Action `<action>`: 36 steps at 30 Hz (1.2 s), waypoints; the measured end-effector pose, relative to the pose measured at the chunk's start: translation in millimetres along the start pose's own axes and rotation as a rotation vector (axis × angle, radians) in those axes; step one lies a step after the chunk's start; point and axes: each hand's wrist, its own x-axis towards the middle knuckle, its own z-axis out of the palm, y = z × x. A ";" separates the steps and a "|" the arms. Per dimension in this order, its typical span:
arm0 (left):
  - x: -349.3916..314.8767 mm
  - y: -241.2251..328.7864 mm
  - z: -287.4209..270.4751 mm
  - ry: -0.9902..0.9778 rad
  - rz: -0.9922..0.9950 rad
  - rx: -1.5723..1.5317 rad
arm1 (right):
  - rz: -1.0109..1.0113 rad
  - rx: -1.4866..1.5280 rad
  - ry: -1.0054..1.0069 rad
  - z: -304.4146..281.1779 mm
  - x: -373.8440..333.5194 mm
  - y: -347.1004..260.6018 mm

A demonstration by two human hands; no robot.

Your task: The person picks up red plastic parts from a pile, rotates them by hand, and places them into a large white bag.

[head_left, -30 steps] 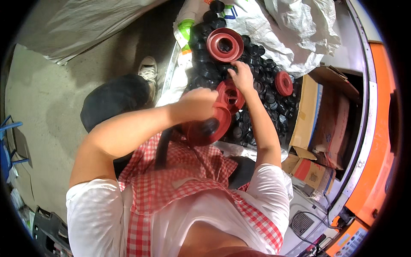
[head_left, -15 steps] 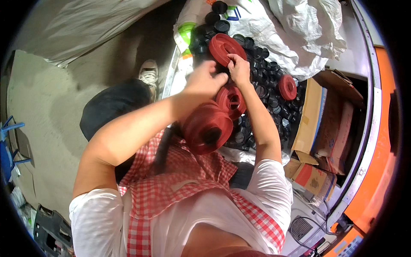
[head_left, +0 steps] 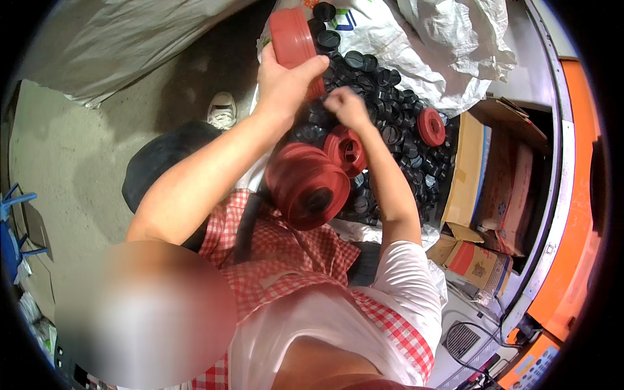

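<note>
My left hand grips a red round plastic part tipped up on its side, thumb along its edge. Just right of it, my right hand hovers over the black caps, touching nothing that I can make out; its fingers look curled, but motion smears them. Below the hands, a stack of large red rings leans by my lap. Against that stack rests a smaller red round part with a bar across its opening. Another red round part lies on the caps further right.
White woven sacking lies behind the caps. Open cardboard boxes stand on the right, beside an orange machine. A grey machine part with a vent and cables is at the lower right. Large pale sacking fills the upper left.
The red round part has moved up and left and been turned on its side; it has passed from my right hand to my left. My right hand has let go and drawn back slightly.
</note>
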 end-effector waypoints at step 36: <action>-65.4 -2.6 30.6 -0.909 0.028 0.101 | -0.045 0.781 0.323 -78.5 -179.4 -85.9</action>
